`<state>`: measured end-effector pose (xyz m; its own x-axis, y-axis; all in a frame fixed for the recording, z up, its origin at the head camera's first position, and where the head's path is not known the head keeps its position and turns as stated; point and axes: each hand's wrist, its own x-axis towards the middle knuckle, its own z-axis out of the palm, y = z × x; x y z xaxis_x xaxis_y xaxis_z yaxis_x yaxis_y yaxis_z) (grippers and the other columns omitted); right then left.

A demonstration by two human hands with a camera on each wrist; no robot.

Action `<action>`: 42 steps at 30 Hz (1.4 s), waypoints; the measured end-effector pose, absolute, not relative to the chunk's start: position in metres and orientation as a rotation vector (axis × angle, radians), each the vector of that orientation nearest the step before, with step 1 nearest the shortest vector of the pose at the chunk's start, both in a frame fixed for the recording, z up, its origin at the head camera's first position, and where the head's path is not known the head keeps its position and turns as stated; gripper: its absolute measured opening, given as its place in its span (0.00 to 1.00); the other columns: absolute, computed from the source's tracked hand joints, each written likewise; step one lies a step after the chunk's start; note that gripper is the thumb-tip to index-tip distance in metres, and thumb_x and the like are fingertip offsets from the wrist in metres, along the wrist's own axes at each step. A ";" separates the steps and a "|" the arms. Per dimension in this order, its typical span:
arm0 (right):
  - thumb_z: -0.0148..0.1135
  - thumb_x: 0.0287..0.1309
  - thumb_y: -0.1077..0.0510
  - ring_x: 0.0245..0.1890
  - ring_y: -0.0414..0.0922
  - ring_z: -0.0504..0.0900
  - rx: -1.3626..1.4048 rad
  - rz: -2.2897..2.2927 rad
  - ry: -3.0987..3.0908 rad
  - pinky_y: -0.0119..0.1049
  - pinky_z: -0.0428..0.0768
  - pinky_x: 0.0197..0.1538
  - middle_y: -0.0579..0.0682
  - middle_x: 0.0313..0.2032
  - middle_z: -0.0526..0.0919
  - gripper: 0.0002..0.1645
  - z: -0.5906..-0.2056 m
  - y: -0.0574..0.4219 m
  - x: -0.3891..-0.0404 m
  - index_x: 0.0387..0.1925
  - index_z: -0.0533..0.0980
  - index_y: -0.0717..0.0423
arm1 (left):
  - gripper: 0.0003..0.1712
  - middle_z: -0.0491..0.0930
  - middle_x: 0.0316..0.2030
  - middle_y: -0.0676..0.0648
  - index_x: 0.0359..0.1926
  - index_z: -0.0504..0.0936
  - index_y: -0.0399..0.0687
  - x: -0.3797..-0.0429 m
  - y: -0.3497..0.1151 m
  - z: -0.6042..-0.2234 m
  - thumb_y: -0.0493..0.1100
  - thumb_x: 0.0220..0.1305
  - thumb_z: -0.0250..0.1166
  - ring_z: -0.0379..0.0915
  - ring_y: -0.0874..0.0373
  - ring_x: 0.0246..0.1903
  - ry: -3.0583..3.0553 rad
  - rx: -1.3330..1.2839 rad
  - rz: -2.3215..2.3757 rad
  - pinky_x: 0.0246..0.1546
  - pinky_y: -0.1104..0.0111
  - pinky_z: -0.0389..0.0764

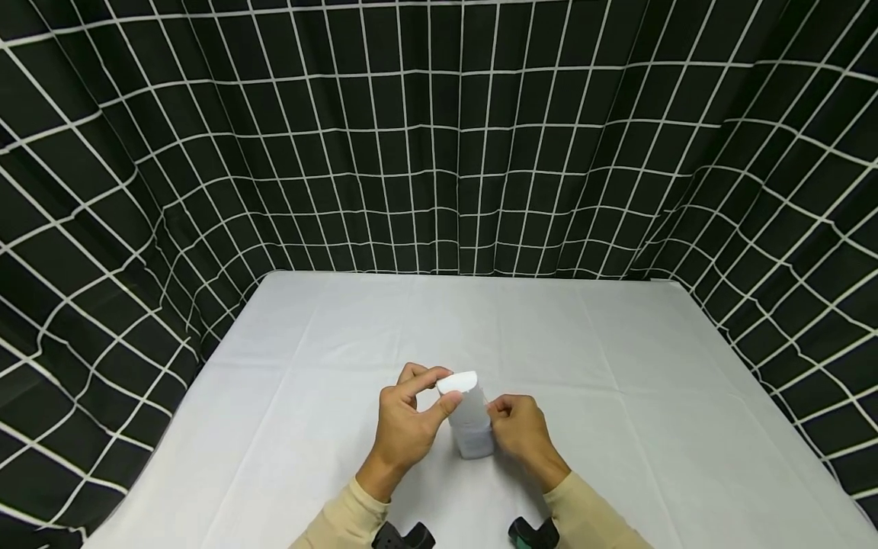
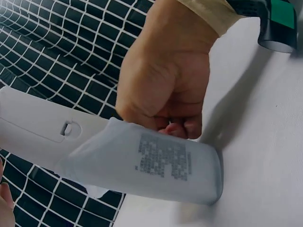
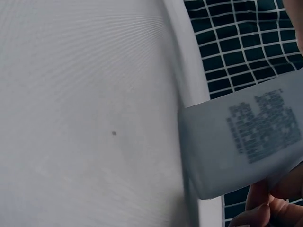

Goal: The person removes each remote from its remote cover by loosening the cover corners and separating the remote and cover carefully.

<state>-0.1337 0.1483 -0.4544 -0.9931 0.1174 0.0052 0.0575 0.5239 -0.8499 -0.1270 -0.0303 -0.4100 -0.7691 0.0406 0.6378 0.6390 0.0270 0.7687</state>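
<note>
A white oblong device (image 1: 461, 383) with a latched cover on its side stands on end over the table, leaning slightly. Around its lower part is a translucent plastic sleeve (image 1: 475, 442) with printed text, whose bottom end meets the cloth. My left hand (image 1: 403, 427) pinches the device's top between thumb and index finger. On the other side, my right hand (image 1: 523, 431) pinches the edge of the sleeve, fingers curled in. In the left wrist view, the sleeve (image 2: 118, 158) ends partway up the device (image 2: 31, 118), leaving the cover's latch exposed.
A white cloth covers the table (image 1: 309, 427). Black curtains (image 1: 439, 152) with a white grid stand behind it and on both sides. Dark wrist-worn devices (image 1: 403, 536) sit under both forearms, close to the near edge of the view.
</note>
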 end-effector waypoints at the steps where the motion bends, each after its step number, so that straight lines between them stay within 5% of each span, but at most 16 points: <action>1: 0.60 0.58 0.66 0.18 0.41 0.71 -0.153 1.479 -2.697 0.34 0.70 0.20 0.45 0.17 0.74 0.09 -0.455 0.148 -0.134 0.23 0.81 0.60 | 0.15 0.81 0.34 0.44 0.41 0.85 0.35 -0.127 -0.031 -0.410 0.29 0.50 0.74 0.73 0.49 0.36 -1.850 -0.692 -1.802 0.36 0.70 0.74; 9: 0.61 0.58 0.64 0.20 0.41 0.71 -0.197 1.491 -2.695 0.33 0.69 0.21 0.45 0.19 0.76 0.09 -0.461 0.149 -0.130 0.23 0.80 0.59 | 0.16 0.81 0.35 0.39 0.42 0.83 0.29 -0.127 -0.038 -0.413 0.25 0.50 0.71 0.73 0.49 0.37 -1.803 -0.729 -1.848 0.44 0.68 0.75; 22: 0.62 0.64 0.58 0.32 0.45 0.76 -0.229 1.949 -2.401 0.33 0.76 0.32 0.52 0.32 0.81 0.13 -0.456 0.154 -0.126 0.42 0.81 0.66 | 0.15 0.81 0.38 0.44 0.44 0.84 0.35 -0.127 -0.029 -0.413 0.30 0.53 0.72 0.71 0.48 0.41 -1.883 -0.710 -1.881 0.47 0.63 0.72; 27: 0.61 0.65 0.57 0.37 0.47 0.78 0.076 1.865 -2.176 0.32 0.76 0.40 0.56 0.38 0.82 0.13 -0.429 0.159 -0.124 0.44 0.81 0.63 | 0.16 0.79 0.36 0.46 0.44 0.85 0.38 -0.126 -0.022 -0.411 0.33 0.52 0.74 0.70 0.48 0.41 -1.894 -0.669 -1.917 0.47 0.61 0.71; 34: 0.58 0.59 0.76 0.38 0.46 0.75 0.758 1.820 -1.914 0.31 0.76 0.41 0.65 0.40 0.77 0.15 -0.402 0.155 -0.119 0.48 0.77 0.71 | 0.17 0.79 0.37 0.46 0.46 0.85 0.37 -0.124 -0.015 -0.415 0.34 0.52 0.74 0.70 0.48 0.42 -1.888 -0.655 -1.963 0.46 0.61 0.71; 42: 0.59 0.58 0.77 0.35 0.46 0.75 0.751 1.800 -1.881 0.30 0.76 0.40 0.64 0.39 0.79 0.12 -0.399 0.158 -0.121 0.45 0.78 0.73 | 0.11 0.85 0.38 0.45 0.45 0.84 0.35 -0.122 -0.015 -0.420 0.32 0.62 0.65 0.73 0.52 0.37 -1.935 -0.485 -1.980 0.38 0.67 0.67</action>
